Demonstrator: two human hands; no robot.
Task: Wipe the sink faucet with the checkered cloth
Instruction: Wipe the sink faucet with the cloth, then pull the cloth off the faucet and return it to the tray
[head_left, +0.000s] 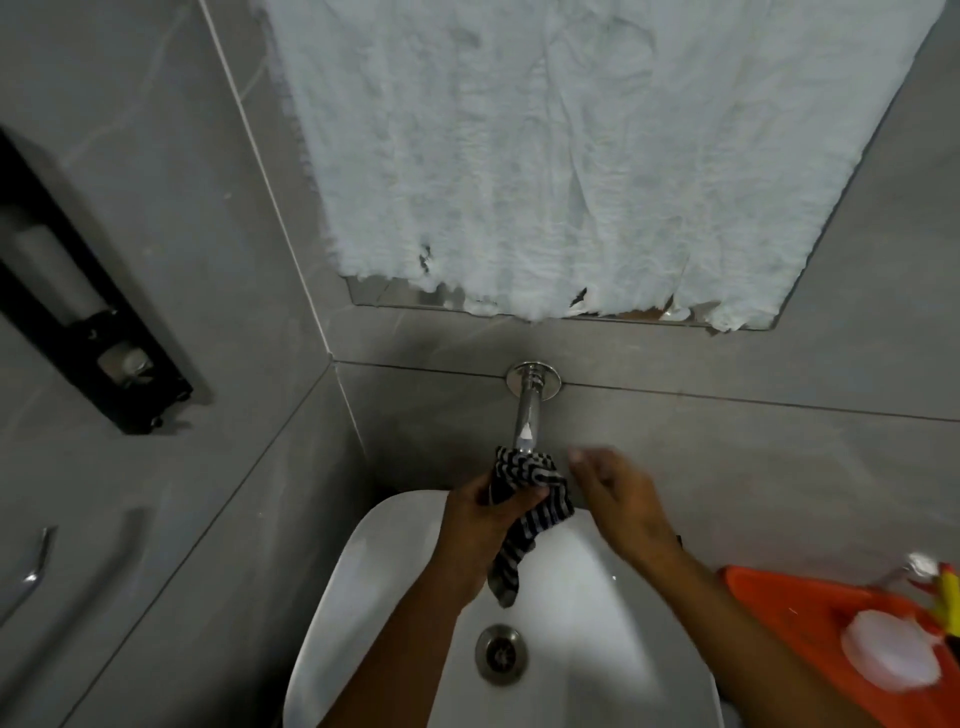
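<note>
A chrome faucet (525, 410) sticks out of the grey tiled wall above a white sink (363, 561). The black-and-white checkered cloth (524, 493) is wrapped around the faucet's outer end, with one tail hanging down toward the basin. My left hand (480, 525) is shut on the cloth just below the spout. My right hand (618, 499) hovers to the right of the faucet with its fingers apart, slightly blurred, holding nothing. The spout's tip is hidden under the cloth.
A steel drain (501, 653) sits in the sink's middle. An orange tray (800, 618) with a white round object lies at the lower right. A mirror covered in white paper (571, 156) hangs above. A black dispenser (78, 306) is mounted on the left wall.
</note>
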